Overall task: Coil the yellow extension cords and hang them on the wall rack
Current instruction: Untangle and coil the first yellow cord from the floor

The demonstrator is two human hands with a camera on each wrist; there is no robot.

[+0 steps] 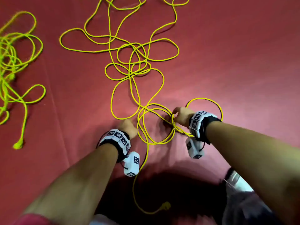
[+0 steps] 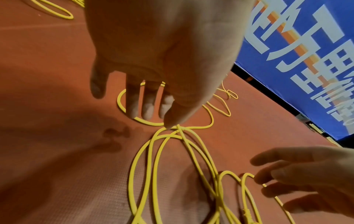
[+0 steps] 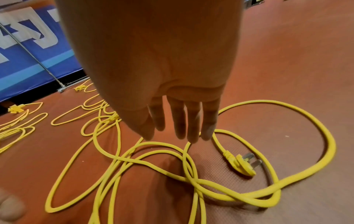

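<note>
A long yellow extension cord (image 1: 129, 73) sprawls in loose loops over the red floor. Its nearest loops (image 1: 155, 143) lie gathered between my hands. My left hand (image 1: 128, 127) is at their left edge, fingers straight (image 2: 147, 110), thumb tip touching the strands (image 2: 178, 128). My right hand (image 1: 180, 116) hovers over the crossing on the right, fingers straight (image 3: 178, 133), one strand (image 3: 186, 150) reaching its fingertips. One plug (image 3: 243, 165) lies inside the loop under my right wrist. Another plug (image 1: 165, 206) lies near my body. No wall rack is in view.
A second yellow cord (image 1: 9, 62) lies tangled at the far left, its plug (image 1: 18, 145) on the floor. A blue banner (image 2: 306, 60) on a metal frame (image 3: 32, 56) stands along the floor's edge. My legs (image 1: 243, 200) are at the bottom right.
</note>
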